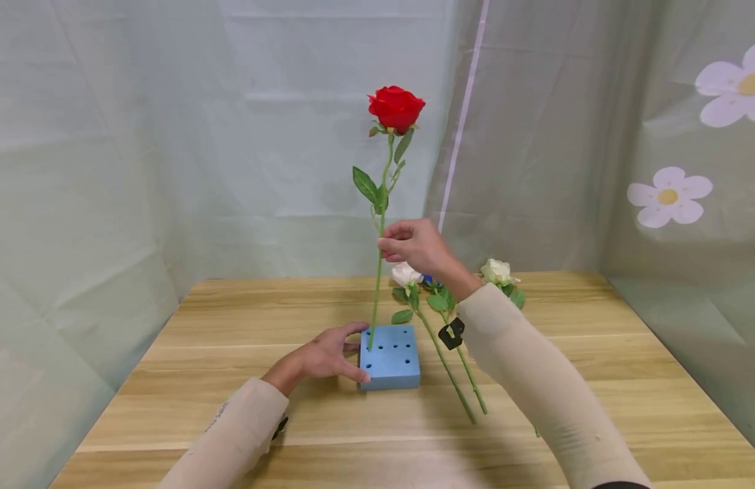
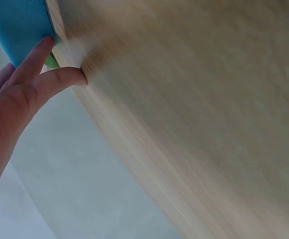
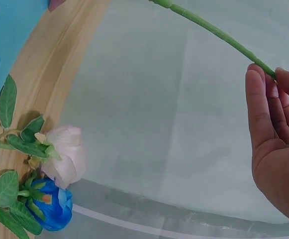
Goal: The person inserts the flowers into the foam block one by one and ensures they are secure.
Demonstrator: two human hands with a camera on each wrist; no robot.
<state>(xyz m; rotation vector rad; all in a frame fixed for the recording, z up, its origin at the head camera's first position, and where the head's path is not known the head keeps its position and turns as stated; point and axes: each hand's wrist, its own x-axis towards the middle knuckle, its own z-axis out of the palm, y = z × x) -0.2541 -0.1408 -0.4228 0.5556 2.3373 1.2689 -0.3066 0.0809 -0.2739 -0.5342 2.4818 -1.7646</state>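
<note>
A red rose (image 1: 396, 109) stands nearly upright above a light blue block (image 1: 386, 375) that has several holes in its top. My right hand (image 1: 417, 246) pinches the green stem (image 3: 219, 33) between thumb and fingertips, about midway up. The stem's lower end meets the block's top at a hole near the left edge in the head view; how deep it goes, I cannot tell. My left hand (image 1: 327, 353) holds the block at its left side, thumb at the near corner and fingers toward the far corner. The block's edge (image 2: 22, 25) shows by its fingers in the left wrist view.
Right of the block, a pale pink rose (image 3: 64, 157) and a blue flower (image 3: 54, 206) lie on the wooden table (image 1: 231, 407). A cream rose (image 1: 498, 272) lies further right, partly behind my right sleeve (image 1: 530, 373). Fabric walls (image 1: 292, 136) surround the table.
</note>
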